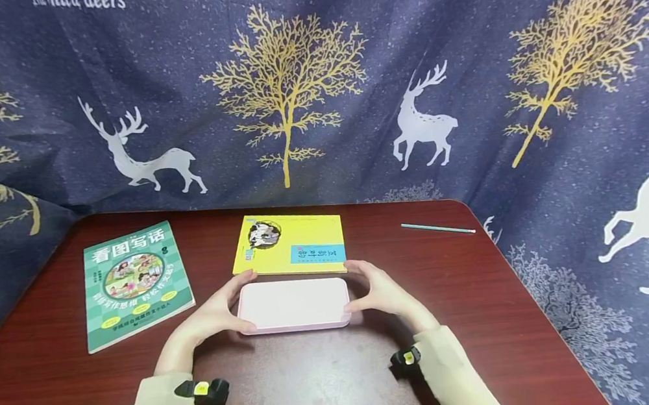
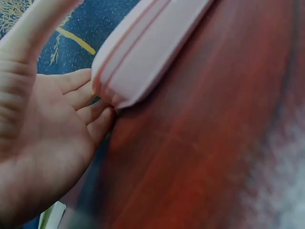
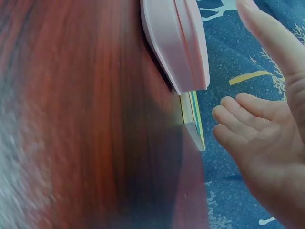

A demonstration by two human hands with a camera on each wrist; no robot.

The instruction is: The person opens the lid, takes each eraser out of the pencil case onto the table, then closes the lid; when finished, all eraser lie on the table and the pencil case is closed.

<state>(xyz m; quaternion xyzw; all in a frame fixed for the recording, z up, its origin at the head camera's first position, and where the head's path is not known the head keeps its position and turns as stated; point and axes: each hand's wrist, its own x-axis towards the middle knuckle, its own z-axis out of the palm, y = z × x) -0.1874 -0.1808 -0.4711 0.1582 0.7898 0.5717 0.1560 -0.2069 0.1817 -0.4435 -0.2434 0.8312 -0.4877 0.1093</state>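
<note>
One pale pink case (image 1: 294,303), bracketed at both ends

At the left of the head view, a green book (image 1: 135,279) lies cover up on the dark red table (image 1: 455,281), its slant and its distance from the case suggesting it plays no part in the handling; lower left of centre, the left hand (image 1: 212,314) curves around the case's left end, thumb and fingers widely parted; the left wrist view shows the nearly straight fingertips touching that end, more a steadying contact, I judge, than a grip; in the middle of the frame, the case appears to lie flat, long side across, just in front of a yellow book (image 1: 315,226); that crosswise lie presents one short end to each hand, which probably explains the matching reach.

Right of centre, the right hand (image 1: 382,291) mirrors the curve, thumb and fingers well parted and gripping nothing; the right wrist view shows its fingers apart from the case, though whether the thumb touches the right-hand corner I cannot tell; farther right in the frame, a light blue pencil (image 1: 438,228) lies slightly slantwise near the far edge, probably where neither hand would knock it.
</note>
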